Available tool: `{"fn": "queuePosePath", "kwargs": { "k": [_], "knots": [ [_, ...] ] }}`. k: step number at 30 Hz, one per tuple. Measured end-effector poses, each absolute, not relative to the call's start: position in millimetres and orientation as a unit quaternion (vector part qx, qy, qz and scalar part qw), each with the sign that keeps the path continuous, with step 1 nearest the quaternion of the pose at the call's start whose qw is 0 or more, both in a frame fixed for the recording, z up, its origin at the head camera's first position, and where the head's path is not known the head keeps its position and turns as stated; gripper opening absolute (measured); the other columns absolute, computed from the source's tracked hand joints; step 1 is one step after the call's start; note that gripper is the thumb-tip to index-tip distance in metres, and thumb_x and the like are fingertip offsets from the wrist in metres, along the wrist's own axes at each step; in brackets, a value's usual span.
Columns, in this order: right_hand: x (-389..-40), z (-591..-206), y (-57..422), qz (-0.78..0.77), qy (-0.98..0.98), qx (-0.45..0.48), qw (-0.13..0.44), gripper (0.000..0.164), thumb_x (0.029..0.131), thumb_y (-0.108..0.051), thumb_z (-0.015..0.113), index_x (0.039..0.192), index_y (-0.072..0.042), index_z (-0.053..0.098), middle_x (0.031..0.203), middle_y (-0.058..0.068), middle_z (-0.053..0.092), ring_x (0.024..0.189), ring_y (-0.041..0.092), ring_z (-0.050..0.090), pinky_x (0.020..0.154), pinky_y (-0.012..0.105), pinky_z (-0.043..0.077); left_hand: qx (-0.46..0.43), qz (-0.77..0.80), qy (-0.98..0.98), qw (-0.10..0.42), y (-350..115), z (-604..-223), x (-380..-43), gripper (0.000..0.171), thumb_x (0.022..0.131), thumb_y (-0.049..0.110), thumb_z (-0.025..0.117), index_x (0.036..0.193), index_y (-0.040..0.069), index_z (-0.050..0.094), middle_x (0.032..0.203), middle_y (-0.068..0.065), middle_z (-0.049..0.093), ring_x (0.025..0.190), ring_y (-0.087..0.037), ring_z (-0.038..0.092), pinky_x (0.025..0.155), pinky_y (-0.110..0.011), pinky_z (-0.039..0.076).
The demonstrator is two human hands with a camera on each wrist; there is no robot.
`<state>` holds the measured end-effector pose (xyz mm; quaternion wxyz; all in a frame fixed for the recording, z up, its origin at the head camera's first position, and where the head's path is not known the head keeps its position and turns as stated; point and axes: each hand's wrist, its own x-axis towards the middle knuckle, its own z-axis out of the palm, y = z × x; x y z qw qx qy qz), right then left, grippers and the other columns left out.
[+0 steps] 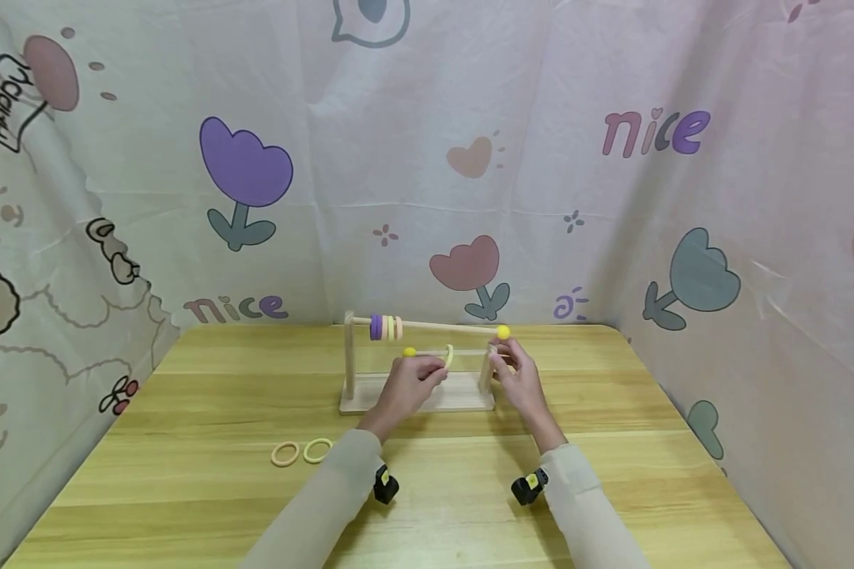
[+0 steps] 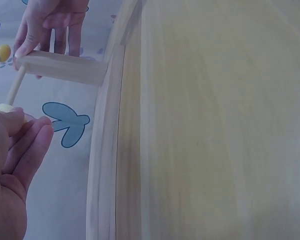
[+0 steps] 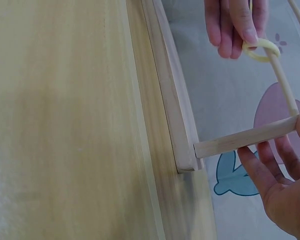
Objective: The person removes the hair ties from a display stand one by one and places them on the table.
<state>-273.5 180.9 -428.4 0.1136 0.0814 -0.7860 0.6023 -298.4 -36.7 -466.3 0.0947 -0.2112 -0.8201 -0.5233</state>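
Observation:
My left hand (image 1: pixel 409 386) pinches a pale yellow ring (image 1: pixel 449 357) between thumb and fingers. That ring encircles the lower rod (image 1: pixel 470 352) of a wooden stand (image 1: pixel 455 395), as the right wrist view shows. A yellow ball (image 1: pixel 409 352) caps this rod's left end. On the stand's right side, my right hand (image 1: pixel 524 386) grips the top of the short wooden post (image 3: pixel 245 137), thumb on one side and fingers on the other. Purple rings (image 1: pixel 375 327) hang with yellow and peach rings (image 1: pixel 393 328) near the left end of the upper rod (image 1: pixel 448 326).
A peach ring (image 1: pixel 285 454) and a yellow ring (image 1: pixel 318 451) lie flat on the wooden table (image 1: pixel 206 490), left of my left forearm. The upper rod runs from a tall left post (image 1: pixel 349 356) to a yellow ball (image 1: pixel 503 333) above my right hand. A printed cloth (image 1: pixel 370 158) hangs behind.

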Motion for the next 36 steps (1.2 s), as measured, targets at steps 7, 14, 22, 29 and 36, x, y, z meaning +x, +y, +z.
{"fn": "queuePosePath", "kwargs": {
  "k": [7,14,22,29,36],
  "knots": [
    [-273,-429,182,0.596,-0.791,0.078,0.112,0.029,0.105,-0.004,0.056,0.132,0.006,0.057,0.125,0.029,0.063,0.111,0.035,0.062,0.091,0.053,0.061,-0.218,-0.521,-0.818,0.108,-45,-467,-298,0.014,0.095,0.008,0.073,0.104,-0.001,0.078,0.102,-0.013,0.08,0.09,-0.02,0.078,0.076,-0.023,0.062],
    [-273,-428,181,0.596,-0.79,0.081,0.116,0.03,0.105,-0.004,0.056,0.133,0.008,0.057,0.126,0.03,0.064,0.111,0.036,0.063,0.09,0.051,0.062,-0.208,-0.519,-0.822,0.112,-53,-464,-294,0.017,0.095,0.008,0.073,0.108,-0.002,0.078,0.105,-0.014,0.08,0.095,-0.023,0.078,0.079,-0.025,0.063],
    [-273,-428,182,0.603,-0.785,0.085,0.111,0.028,0.105,-0.003,0.056,0.131,0.007,0.057,0.125,0.031,0.063,0.112,0.041,0.062,0.092,0.055,0.06,-0.211,-0.511,-0.823,0.133,-63,-465,-293,0.014,0.095,0.007,0.073,0.105,-0.001,0.079,0.099,-0.014,0.08,0.09,-0.022,0.079,0.077,-0.025,0.063],
    [-274,-427,182,0.607,-0.783,0.08,0.106,0.027,0.104,-0.002,0.056,0.13,0.007,0.058,0.125,0.031,0.063,0.113,0.043,0.062,0.092,0.055,0.06,-0.223,-0.51,-0.817,0.15,-72,-466,-293,0.012,0.093,0.004,0.075,0.102,-0.003,0.079,0.097,-0.016,0.08,0.086,-0.024,0.079,0.074,-0.026,0.063],
    [-272,-428,182,0.602,-0.786,0.087,0.112,0.028,0.105,-0.003,0.056,0.131,0.007,0.057,0.125,0.031,0.063,0.112,0.042,0.062,0.092,0.057,0.059,-0.223,-0.504,-0.82,0.155,-78,-465,-291,0.009,0.092,0.004,0.076,0.097,-0.002,0.08,0.095,-0.016,0.08,0.083,-0.026,0.079,0.073,-0.024,0.063]
  ]
}}
